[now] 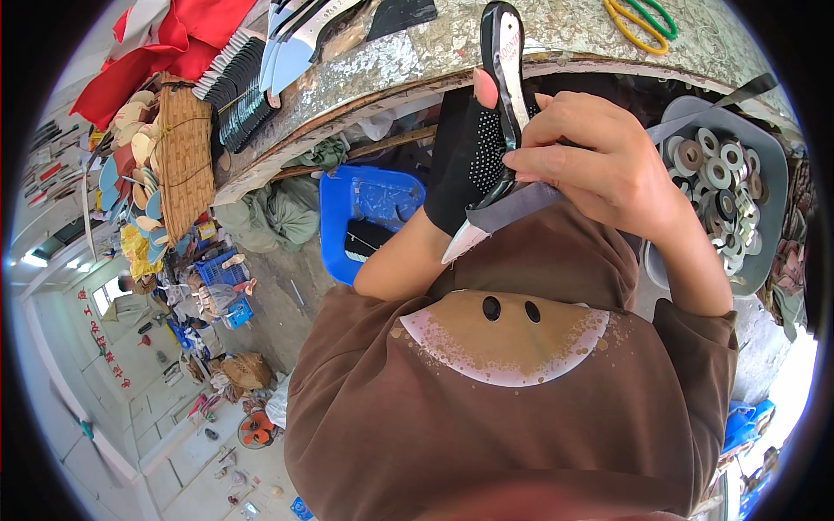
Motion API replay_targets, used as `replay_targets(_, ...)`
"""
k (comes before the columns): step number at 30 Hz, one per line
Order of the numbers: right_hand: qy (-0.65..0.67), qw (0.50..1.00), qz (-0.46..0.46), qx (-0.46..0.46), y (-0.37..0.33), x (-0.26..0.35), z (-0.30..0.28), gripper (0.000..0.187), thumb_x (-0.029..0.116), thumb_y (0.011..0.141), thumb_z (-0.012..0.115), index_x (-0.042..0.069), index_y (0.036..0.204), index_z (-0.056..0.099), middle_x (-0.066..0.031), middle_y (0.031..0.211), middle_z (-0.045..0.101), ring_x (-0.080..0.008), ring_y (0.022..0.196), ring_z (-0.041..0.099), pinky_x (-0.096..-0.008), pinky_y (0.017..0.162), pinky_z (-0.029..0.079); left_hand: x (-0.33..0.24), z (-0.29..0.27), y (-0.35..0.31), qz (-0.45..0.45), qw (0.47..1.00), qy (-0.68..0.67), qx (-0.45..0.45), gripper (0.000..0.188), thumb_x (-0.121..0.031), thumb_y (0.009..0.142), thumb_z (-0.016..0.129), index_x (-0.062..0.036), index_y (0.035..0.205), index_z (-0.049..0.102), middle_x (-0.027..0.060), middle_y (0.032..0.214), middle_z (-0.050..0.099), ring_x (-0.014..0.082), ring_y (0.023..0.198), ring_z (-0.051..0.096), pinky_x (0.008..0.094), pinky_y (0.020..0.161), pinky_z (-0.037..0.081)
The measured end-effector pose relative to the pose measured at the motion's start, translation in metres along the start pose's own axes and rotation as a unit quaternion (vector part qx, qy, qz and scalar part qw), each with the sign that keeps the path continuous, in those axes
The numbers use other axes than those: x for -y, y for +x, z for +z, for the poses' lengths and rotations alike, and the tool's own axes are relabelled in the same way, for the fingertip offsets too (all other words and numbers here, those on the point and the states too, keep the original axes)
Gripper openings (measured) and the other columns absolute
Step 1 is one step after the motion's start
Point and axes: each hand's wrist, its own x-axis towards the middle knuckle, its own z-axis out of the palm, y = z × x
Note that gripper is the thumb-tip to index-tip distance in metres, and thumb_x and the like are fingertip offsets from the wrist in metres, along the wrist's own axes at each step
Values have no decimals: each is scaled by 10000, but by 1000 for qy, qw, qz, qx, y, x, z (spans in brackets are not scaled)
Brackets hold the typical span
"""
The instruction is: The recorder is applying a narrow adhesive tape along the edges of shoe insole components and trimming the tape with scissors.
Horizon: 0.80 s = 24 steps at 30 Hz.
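My left hand [462, 161], in a black fingerless glove with white dots, grips a knife [502, 61] by its middle. The black handle points up and the pale blade tip [459, 245] points down toward my brown hooded top. My right hand [601, 165] rests on the knife and pinches a strip of grey tape [521, 207] against it. The tape runs on up and to the right [712, 108], over a tray.
A grey tray [775, 187] with several tape rolls [719, 174] stands at the right. A blue bin [369, 200] sits below the worn workbench edge [417, 78]. On the bench lie several knives [295, 43], stacked dark blades [239, 87] and rubber bands [641, 22]. A woven basket [184, 156] and red cloth [174, 43] are at the left.
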Motion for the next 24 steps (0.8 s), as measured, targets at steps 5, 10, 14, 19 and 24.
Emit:
replay_targets(5,0,999,-8,32,1,-1,-3,205,20,664,663,18,869,654,-74,858,590,-259,769,603,-356,631,513,4,-18,3,-34,997,-27,65,612,-619,926,507,-39,1114,562,27,771,569,103,618,529,226,514,399)
replay_targets(10,-36,998,-55,21,-1,-1,0,281,-2,620,653,-17,900,640,-112,872,580,-288,708,566,-369,588,472,14,-54,15,125,911,390,48,446,-510,987,490,-69,1023,550,12,729,554,108,640,550,249,534,423)
replay_targets(14,-29,998,-41,43,-2,-5,1,262,-37,659,663,-13,919,641,-109,884,582,-285,710,568,-359,595,473,15,-47,10,84,928,359,50,445,-515,979,499,-72,992,528,52,707,557,117,648,570,262,541,458)
replay_targets(19,118,989,85,39,-9,-7,-5,166,4,752,740,18,902,672,-78,849,597,-258,751,618,-350,649,496,3,-20,-3,-112,986,-8,127,512,-554,956,503,-66,1109,525,94,752,581,123,680,594,262,587,513)
replay_targets(24,132,988,65,54,-6,-9,-10,162,15,737,756,23,889,700,-77,832,612,-257,738,622,-352,625,491,6,-23,3,-35,991,70,112,586,-568,958,486,-62,1252,506,56,878,604,113,751,602,242,633,512)
